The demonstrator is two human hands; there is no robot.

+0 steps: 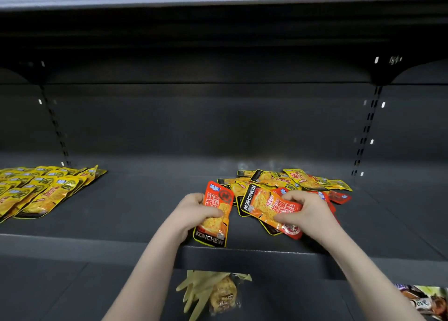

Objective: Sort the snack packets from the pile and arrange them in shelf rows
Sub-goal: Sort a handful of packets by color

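Left hand [194, 210] gripped one orange packet [214, 215]; right hand [304, 211] pinched another orange packet [269, 208] atop mixed pile [294, 181] just beyond. Advised: lift singly, avoid dragging neighbours. Yellow rows [41, 190] far left of left hand.

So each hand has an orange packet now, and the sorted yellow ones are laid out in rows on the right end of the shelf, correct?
Not quite. The left hand and right hand do each hold an orange packet, but the head view shows the yellow rows laid out on the left end of the shelf, not the right. The unsorted pile lies to the right.
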